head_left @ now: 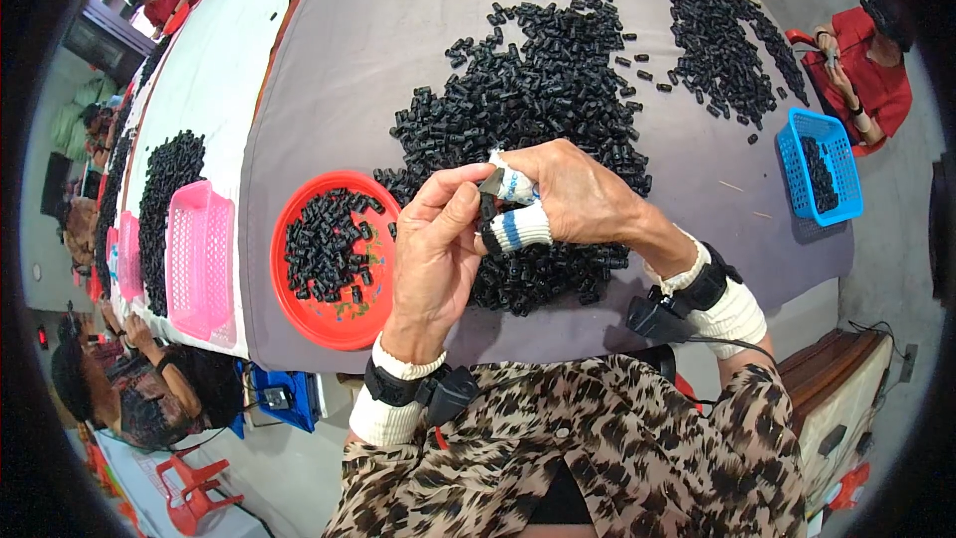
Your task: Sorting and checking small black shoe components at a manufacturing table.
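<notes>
Grey tablecloth [344, 70]: bearing black parts [538, 90]
Left hand [433, 254]: fingertips clamping dark piece [493, 182]
Right hand [588, 189]: fingers curling; grip I cannot tell

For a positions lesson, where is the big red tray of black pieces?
In the head view, the red tray sits on grey cloth, just left of the left hand.

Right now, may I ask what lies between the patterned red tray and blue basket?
The head view shows heaped black tubular parts, the left hand and right hand, and two thin sticks.
</notes>
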A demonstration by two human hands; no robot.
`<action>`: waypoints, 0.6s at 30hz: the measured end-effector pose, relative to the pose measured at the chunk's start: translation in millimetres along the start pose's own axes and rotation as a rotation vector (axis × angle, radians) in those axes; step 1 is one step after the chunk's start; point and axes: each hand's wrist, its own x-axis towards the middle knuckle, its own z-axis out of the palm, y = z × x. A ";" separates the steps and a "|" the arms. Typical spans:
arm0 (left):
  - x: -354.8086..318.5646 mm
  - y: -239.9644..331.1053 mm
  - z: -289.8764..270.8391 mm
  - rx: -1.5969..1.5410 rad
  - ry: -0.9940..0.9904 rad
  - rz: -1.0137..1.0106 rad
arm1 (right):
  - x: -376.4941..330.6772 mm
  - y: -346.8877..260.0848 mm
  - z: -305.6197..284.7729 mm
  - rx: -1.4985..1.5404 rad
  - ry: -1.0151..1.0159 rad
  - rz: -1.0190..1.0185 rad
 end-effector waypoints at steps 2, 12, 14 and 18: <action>0.0 -0.4 0.7 0.008 0.021 0.004 | 0.0 -0.3 0.1 0.007 -0.005 -0.005; 2.0 -4.5 -0.2 0.009 0.001 -0.006 | -3.9 2.9 -1.7 -0.046 -0.047 -0.013; 1.4 -4.3 0.6 0.022 0.011 -0.003 | -3.5 2.9 1.7 -0.024 -0.013 -0.015; 1.3 -4.5 5.3 0.028 0.051 -0.006 | -5.7 7.3 3.2 -0.123 -0.003 -0.043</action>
